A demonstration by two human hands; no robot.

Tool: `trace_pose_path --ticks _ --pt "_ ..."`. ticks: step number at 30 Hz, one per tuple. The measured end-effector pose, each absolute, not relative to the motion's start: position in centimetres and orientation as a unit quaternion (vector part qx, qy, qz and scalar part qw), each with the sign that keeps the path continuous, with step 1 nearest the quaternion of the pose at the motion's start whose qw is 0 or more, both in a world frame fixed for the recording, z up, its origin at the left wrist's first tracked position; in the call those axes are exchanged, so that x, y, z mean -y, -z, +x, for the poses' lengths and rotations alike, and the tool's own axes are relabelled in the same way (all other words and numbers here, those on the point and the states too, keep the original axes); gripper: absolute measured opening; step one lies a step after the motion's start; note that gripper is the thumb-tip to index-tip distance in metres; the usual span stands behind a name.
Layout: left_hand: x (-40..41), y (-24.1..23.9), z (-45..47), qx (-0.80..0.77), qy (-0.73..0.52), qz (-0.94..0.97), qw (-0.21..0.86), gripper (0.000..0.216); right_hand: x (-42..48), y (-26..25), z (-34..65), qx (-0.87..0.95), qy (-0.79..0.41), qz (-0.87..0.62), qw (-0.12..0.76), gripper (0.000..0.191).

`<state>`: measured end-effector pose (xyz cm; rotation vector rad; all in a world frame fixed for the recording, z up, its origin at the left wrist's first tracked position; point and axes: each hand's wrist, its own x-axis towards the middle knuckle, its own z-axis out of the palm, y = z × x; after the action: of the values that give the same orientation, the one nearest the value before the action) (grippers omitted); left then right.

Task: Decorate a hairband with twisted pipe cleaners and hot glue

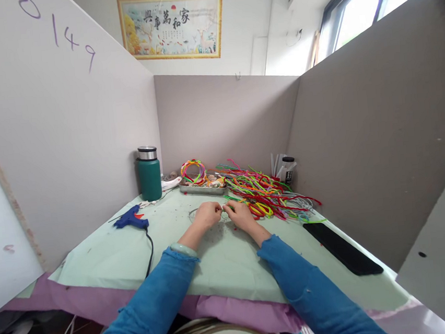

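My left hand (210,214) and my right hand (238,213) meet over the middle of the table, thumbs and fingers pinched close together. A small whitish bit (223,208) shows between the fingertips, too small to name. Beside my left hand, a thin grey loop (191,214) curves out, and most of it is hidden behind that hand. Just beyond my right hand lies a heap of colourful pipe cleaners (250,182), with a yellow bundle (264,210) at its near edge.
A blue glue gun (131,218) with a black cord lies at left, near a green bottle (149,174). Behind my hands, a metal tray (205,190) holds small pieces and a multicoloured ring (183,172). A black-lidded jar (288,170) and black flat pad (344,248) are at right. Partitions (225,114) enclose the table.
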<state>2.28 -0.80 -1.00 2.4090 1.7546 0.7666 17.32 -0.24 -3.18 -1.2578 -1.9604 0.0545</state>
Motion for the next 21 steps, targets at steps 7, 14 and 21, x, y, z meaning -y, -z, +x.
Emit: trace_pose_path --ticks 7,14,21 --pt "0.42 1.31 2.19 -0.564 -0.255 0.785 0.037 0.027 0.29 3.17 17.33 0.774 -0.013 -0.495 0.394 0.026" --pt "0.3 1.32 2.19 -0.565 -0.284 0.773 0.043 0.026 0.25 3.2 17.25 0.775 -0.005 -0.493 0.396 0.025" --pt "0.57 1.09 2.12 -0.566 -0.279 0.775 0.048 0.026 0.52 3.25 17.12 0.797 0.022 -0.465 0.385 0.023"
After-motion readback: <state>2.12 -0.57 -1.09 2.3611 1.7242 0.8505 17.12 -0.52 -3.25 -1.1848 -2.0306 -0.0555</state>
